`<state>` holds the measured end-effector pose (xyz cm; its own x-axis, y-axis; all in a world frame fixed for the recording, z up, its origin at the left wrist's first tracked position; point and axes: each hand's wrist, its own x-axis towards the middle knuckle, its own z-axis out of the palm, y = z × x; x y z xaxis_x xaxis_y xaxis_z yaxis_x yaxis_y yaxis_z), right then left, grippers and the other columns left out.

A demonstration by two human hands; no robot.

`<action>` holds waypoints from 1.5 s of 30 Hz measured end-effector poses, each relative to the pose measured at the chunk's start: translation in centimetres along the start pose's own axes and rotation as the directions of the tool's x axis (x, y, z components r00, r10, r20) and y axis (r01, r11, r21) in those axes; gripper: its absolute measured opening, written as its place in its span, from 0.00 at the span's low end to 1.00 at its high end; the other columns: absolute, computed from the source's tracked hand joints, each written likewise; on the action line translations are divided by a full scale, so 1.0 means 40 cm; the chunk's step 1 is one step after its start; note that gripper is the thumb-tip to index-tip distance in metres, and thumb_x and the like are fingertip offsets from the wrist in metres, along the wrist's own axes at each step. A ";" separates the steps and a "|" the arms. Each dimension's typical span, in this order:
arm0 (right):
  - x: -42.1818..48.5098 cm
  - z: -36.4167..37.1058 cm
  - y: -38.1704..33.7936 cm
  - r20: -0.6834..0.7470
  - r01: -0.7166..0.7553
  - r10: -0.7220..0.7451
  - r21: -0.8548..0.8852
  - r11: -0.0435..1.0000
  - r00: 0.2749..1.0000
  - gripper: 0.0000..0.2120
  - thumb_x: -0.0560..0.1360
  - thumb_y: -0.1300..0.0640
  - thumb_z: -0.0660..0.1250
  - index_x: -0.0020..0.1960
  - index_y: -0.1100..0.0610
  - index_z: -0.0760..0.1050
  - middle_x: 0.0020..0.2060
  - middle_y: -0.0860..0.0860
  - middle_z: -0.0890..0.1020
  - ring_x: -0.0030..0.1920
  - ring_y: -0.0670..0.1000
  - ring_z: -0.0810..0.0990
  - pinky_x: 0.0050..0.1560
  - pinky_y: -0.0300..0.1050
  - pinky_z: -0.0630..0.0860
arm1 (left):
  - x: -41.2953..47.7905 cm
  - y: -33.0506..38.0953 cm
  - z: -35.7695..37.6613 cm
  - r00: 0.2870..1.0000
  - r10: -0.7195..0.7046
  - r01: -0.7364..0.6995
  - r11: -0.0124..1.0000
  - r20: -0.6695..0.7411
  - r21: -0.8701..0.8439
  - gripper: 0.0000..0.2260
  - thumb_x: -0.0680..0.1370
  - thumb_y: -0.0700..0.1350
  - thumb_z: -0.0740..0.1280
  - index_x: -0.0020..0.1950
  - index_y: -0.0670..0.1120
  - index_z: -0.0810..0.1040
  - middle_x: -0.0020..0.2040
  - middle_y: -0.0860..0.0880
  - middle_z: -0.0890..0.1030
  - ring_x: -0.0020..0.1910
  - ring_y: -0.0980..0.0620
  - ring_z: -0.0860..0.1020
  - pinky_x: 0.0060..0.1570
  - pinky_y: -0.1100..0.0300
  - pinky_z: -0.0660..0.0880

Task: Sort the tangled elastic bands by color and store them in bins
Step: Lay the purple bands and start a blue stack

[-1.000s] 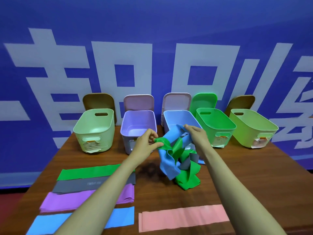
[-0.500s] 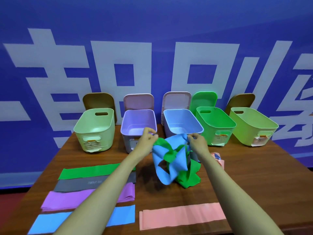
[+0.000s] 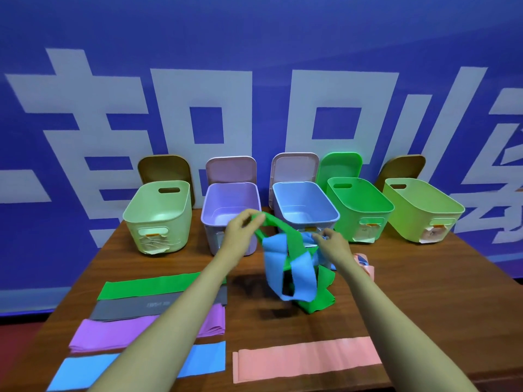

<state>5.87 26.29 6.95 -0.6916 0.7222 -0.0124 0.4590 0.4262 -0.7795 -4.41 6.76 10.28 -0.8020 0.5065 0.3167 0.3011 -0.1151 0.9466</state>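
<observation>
A tangle of a green band point(image 3: 295, 244) and a blue band point(image 3: 273, 261) hangs above the table's middle, its lower end on the wood. My left hand point(image 3: 243, 230) pinches the green band's top loop and holds it up. My right hand point(image 3: 331, 244) pinches the tangle's right side, where blue shows at the fingertips. Flat on the table lie a green band point(image 3: 147, 287), a grey band point(image 3: 135, 306), a purple band point(image 3: 113, 332), a blue band point(image 3: 203, 360) and a pink band point(image 3: 305, 357).
Five open bins stand along the back: pale green point(image 3: 157, 216), lilac point(image 3: 230, 213), light blue point(image 3: 304, 207), bright green point(image 3: 359, 207), yellow-green point(image 3: 421, 207), lids leaning behind them. A small pink and blue bundle point(image 3: 363, 261) lies behind my right forearm. A blue banner backs the table.
My left hand has lifted the green loop higher and to the left. My right hand has dropped lower and moved right, so the tangle is stretched wider.
</observation>
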 end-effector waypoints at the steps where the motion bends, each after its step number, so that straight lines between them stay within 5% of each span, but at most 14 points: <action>1: 0.003 0.001 0.009 0.001 -0.018 0.018 -0.019 1.000 1.000 0.10 0.78 0.54 0.61 0.40 0.58 0.70 0.44 0.57 0.75 0.46 0.56 0.72 0.43 0.44 0.64 | 0.005 0.017 -0.001 0.996 -0.073 0.060 0.977 -0.059 -0.205 0.06 0.80 0.38 0.61 0.44 0.41 0.75 0.33 0.52 0.81 0.33 0.59 0.78 0.38 0.65 0.76; 4: 0.008 0.004 0.037 -0.024 -0.103 0.102 -0.071 0.992 0.995 0.09 0.78 0.56 0.59 0.40 0.59 0.69 0.44 0.59 0.75 0.49 0.59 0.73 0.45 0.46 0.64 | 0.021 0.041 -0.010 0.958 -0.269 0.173 0.823 -0.103 -0.541 0.07 0.82 0.36 0.55 0.45 0.41 0.68 0.32 0.44 0.81 0.23 0.52 0.76 0.29 0.63 0.76; 8: 0.012 0.009 0.054 -0.064 -0.110 0.110 -0.007 0.994 0.992 0.08 0.77 0.59 0.59 0.40 0.59 0.69 0.43 0.58 0.75 0.46 0.58 0.72 0.44 0.46 0.64 | 0.011 0.012 -0.007 0.910 -0.411 0.406 0.910 0.055 0.086 0.11 0.78 0.32 0.55 0.56 0.43 0.70 0.33 0.46 0.80 0.22 0.56 0.76 0.28 0.64 0.72; 11: 0.004 0.006 0.041 -0.092 -0.041 0.063 0.219 0.975 0.994 0.06 0.77 0.57 0.60 0.43 0.58 0.69 0.39 0.54 0.74 0.43 0.54 0.71 0.40 0.45 0.63 | -0.001 -0.030 -0.003 0.909 -0.399 0.307 0.835 0.118 0.456 0.14 0.75 0.33 0.55 0.45 0.44 0.79 0.37 0.47 0.77 0.34 0.50 0.75 0.33 0.63 0.70; 14: -0.006 0.000 0.013 -0.091 0.054 -0.023 0.350 0.935 0.996 0.08 0.77 0.58 0.62 0.40 0.56 0.69 0.37 0.53 0.75 0.40 0.53 0.73 0.39 0.46 0.67 | -0.015 -0.050 0.007 0.912 -0.402 0.301 0.789 0.079 0.536 0.06 0.72 0.45 0.68 0.36 0.47 0.73 0.38 0.49 0.77 0.39 0.49 0.77 0.40 0.57 0.74; 19: -0.008 -0.014 -0.044 -0.116 0.164 -0.119 0.557 0.814 0.986 0.05 0.79 0.62 0.59 0.45 0.56 0.69 0.37 0.54 0.73 0.32 0.47 0.73 0.38 0.40 0.70 | -0.032 -0.050 -0.001 0.915 -0.314 0.030 0.681 0.255 0.731 0.20 0.66 0.55 0.76 0.53 0.50 0.76 0.44 0.52 0.76 0.43 0.52 0.72 0.39 0.60 0.67; 23: -0.005 -0.028 -0.070 -0.114 0.219 -0.187 0.524 0.823 0.976 0.11 0.78 0.62 0.56 0.48 0.49 0.75 0.38 0.53 0.73 0.37 0.51 0.69 0.40 0.46 0.68 | -0.025 -0.041 -0.008 0.914 -0.308 -0.124 0.408 0.264 0.905 0.13 0.75 0.52 0.67 0.59 0.54 0.78 0.57 0.47 0.79 0.57 0.47 0.76 0.51 0.56 0.71; 27: -0.005 -0.022 -0.068 -0.071 0.244 -0.236 0.407 0.880 0.969 0.07 0.76 0.59 0.62 0.49 0.49 0.76 0.50 0.47 0.78 0.51 0.48 0.75 0.50 0.42 0.69 | -0.011 -0.025 0.001 0.972 -0.120 -0.152 0.324 0.200 0.934 0.17 0.80 0.45 0.59 0.69 0.47 0.68 0.62 0.44 0.72 0.58 0.41 0.75 0.52 0.50 0.71; 31: -0.003 -0.015 -0.048 0.097 0.223 -0.248 0.218 0.950 0.964 0.09 0.73 0.59 0.69 0.52 0.55 0.74 0.47 0.52 0.77 0.47 0.49 0.74 0.40 0.35 0.69 | 0.009 -0.002 0.001 0.964 -0.194 -0.135 0.240 0.184 0.961 0.13 0.81 0.46 0.59 0.60 0.40 0.73 0.57 0.42 0.73 0.56 0.39 0.76 0.48 0.52 0.69; 33: -0.006 -0.011 -0.045 0.122 0.245 -0.269 0.185 0.952 0.955 0.05 0.74 0.60 0.69 0.48 0.57 0.73 0.40 0.50 0.76 0.42 0.48 0.72 0.35 0.32 0.66 | 0.017 -0.001 -0.003 0.947 -0.204 -0.154 0.388 0.248 0.909 0.12 0.80 0.47 0.61 0.55 0.41 0.77 0.52 0.43 0.72 0.53 0.43 0.74 0.46 0.56 0.65; 36: -0.011 -0.007 -0.051 0.084 0.229 -0.258 0.258 0.939 0.962 0.04 0.74 0.62 0.67 0.43 0.58 0.72 0.34 0.50 0.73 0.38 0.47 0.69 0.31 0.30 0.64 | 0.019 0.017 0.010 0.960 -0.109 -0.085 0.767 0.260 0.636 0.07 0.80 0.46 0.61 0.46 0.44 0.76 0.44 0.45 0.71 0.45 0.49 0.71 0.44 0.58 0.65; 39: -0.011 -0.005 -0.055 0.124 0.112 -0.157 0.307 0.945 0.980 0.08 0.74 0.62 0.67 0.39 0.57 0.69 0.32 0.51 0.72 0.33 0.47 0.68 0.29 0.33 0.64 | 0.020 0.058 0.039 0.975 -0.183 0.149 0.959 0.129 0.239 0.08 0.82 0.43 0.57 0.44 0.46 0.69 0.38 0.46 0.76 0.37 0.52 0.75 0.39 0.63 0.70; 42: -0.002 -0.004 -0.046 0.136 0.001 -0.034 0.229 0.974 0.990 0.11 0.73 0.60 0.68 0.36 0.56 0.67 0.30 0.51 0.68 0.32 0.48 0.65 0.32 0.42 0.60 | 0.031 0.087 0.053 0.957 -0.222 0.276 0.896 0.187 -0.349 0.08 0.82 0.37 0.52 0.46 0.41 0.68 0.34 0.45 0.83 0.34 0.52 0.82 0.41 0.62 0.79; 45: 0.009 -0.004 -0.019 0.068 -0.067 0.060 0.113 0.991 0.996 0.13 0.73 0.61 0.65 0.34 0.55 0.64 0.30 0.51 0.67 0.32 0.50 0.64 0.32 0.44 0.59 | 0.048 0.110 0.034 0.941 -0.188 0.320 0.769 0.283 -0.553 0.09 0.81 0.35 0.52 0.47 0.39 0.71 0.34 0.45 0.81 0.34 0.50 0.81 0.38 0.59 0.80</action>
<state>5.36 26.30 7.62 -0.6992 0.7077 -0.1011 0.4382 0.3125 -0.8428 -3.92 8.38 14.97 -0.6651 0.7397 0.1027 -0.3102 -0.3987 0.8630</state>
